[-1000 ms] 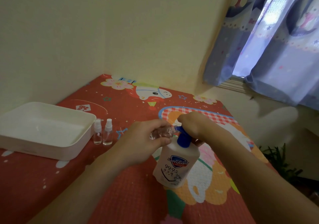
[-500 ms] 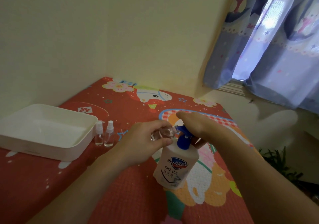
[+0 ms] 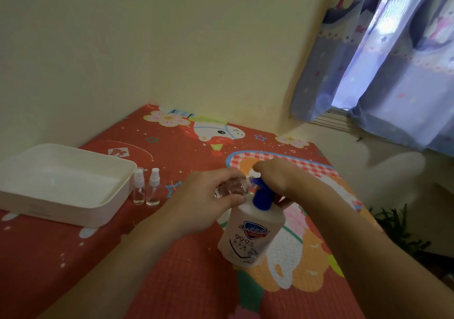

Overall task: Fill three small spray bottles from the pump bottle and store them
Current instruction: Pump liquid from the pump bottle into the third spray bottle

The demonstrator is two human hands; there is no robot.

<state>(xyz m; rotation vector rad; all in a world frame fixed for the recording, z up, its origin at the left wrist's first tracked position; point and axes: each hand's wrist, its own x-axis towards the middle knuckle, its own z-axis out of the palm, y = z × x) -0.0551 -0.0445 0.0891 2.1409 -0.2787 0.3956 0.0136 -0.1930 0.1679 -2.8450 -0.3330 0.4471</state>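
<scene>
1. Your left hand (image 3: 208,203) grips a small clear bottle (image 3: 232,188), with the fingers curled over it and the thumb under it. The bottle lies on its side, with its open neck pointing right, at the spout of the blue pump (image 3: 261,195).
2. Your right hand (image 3: 282,176) lies over the top of the pump. The palm faces down and the fingers bend over the pump head. You cannot tell from this angle how tightly they close on it.
3. The pump bottle (image 3: 250,235) stands on the red patterned mat (image 3: 172,257), leaning a little toward you. It is white with a blue and red shield label on the front. Both hands meet just above its shoulder.
4. Two more small spray bottles (image 3: 147,189) stand upright with their white spray tops on. They are side by side and touch or nearly touch each other. They stand just beside the right wall of the white tray (image 3: 115,205), well to the left of your hands.
5. The tray sits on the mat near its left edge, close to the wall (image 3: 172,48).
6. Blue printed curtains (image 3: 393,60) hang at the upper right.
7. A dark green plant (image 3: 398,230) shows beyond the right edge of the mat.
</scene>
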